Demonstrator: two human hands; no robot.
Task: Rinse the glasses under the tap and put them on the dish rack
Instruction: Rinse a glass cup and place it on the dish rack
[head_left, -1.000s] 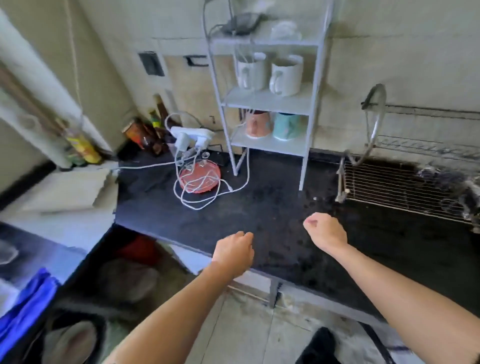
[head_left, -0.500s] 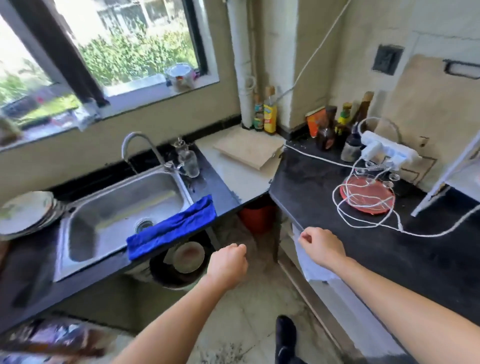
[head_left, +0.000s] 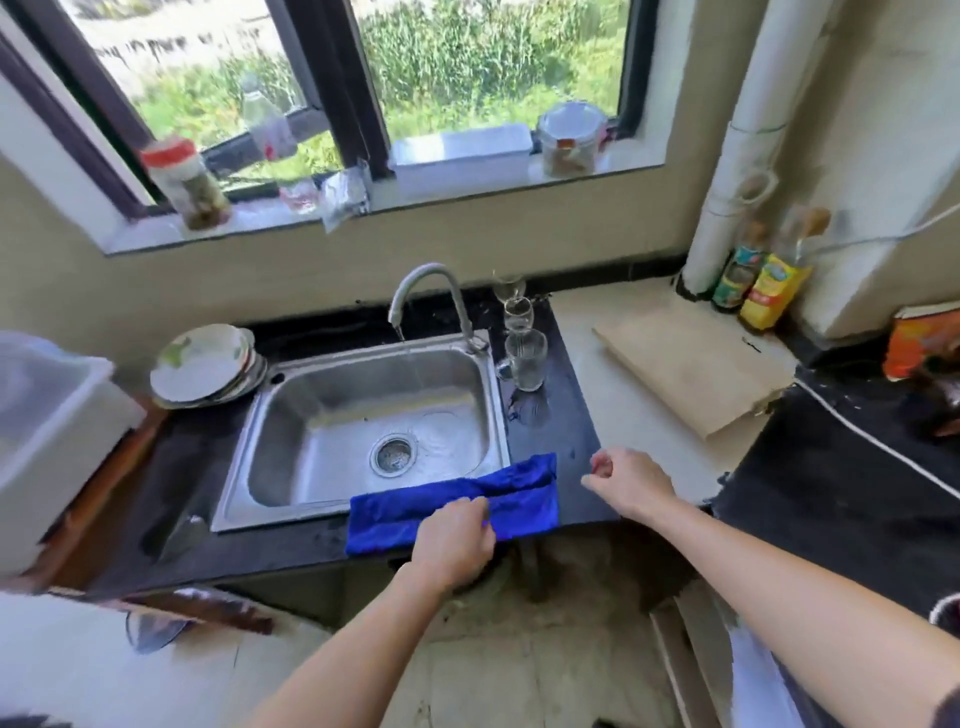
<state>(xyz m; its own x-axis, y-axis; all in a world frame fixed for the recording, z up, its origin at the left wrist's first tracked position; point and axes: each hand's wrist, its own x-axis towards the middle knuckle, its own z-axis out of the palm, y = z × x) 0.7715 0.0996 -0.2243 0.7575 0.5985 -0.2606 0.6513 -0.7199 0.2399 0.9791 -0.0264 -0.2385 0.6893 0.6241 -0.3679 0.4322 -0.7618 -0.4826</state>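
Note:
Three clear glasses stand in a row on the black counter right of the sink: a handled glass mug (head_left: 525, 358) nearest, a stemmed glass (head_left: 518, 314) behind it, and another glass (head_left: 509, 286) by the wall. The curved tap (head_left: 426, 291) points over the steel sink (head_left: 291, 415), and a thin stream seems to run from it. My left hand (head_left: 454, 535) hovers at the front edge of a blue cloth (head_left: 519, 499), fingers loosely curled, holding nothing. My right hand (head_left: 628, 480) hangs loosely curled over the counter's front right corner, well short of the glasses. The dish rack is out of view.
A stack of plates (head_left: 205, 364) sits left of the sink, next to a white tub (head_left: 47, 415). A wooden cutting board (head_left: 696, 369) lies on the pale counter to the right, with bottles (head_left: 769, 291) behind it. Jars and a box line the windowsill (head_left: 363, 208).
The view has swung left from the black counter with the shelf and dish rack to the sink. Both hands now reach the sink's front edge, still holding nothing.

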